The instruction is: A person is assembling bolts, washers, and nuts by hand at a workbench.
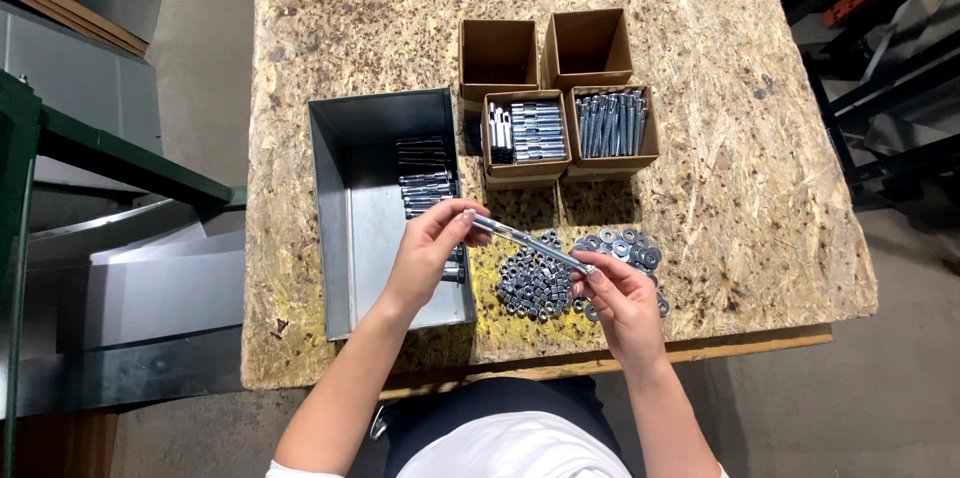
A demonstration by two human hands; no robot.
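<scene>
My left hand (pixel 428 250) pinches the upper end of a long silver bolt (pixel 528 243), which slants down to the right. My right hand (pixel 622 300) grips its lower end with the fingertips, just above a heap of small nuts (pixel 533 286) and beside a heap of washers (pixel 624 246). Left of my left hand a grey metal bin (pixel 375 228) holds a row of assembled bolts (pixel 424 183) along its right wall.
Four small cardboard boxes stand behind the heaps: two empty at the back (pixel 497 53) (pixel 588 43), one with sleeves (pixel 528 131), one with long bolts (pixel 611 124). All rest on a chipboard table (pixel 750 188). Metal sheets lie at the left, a rack at the right.
</scene>
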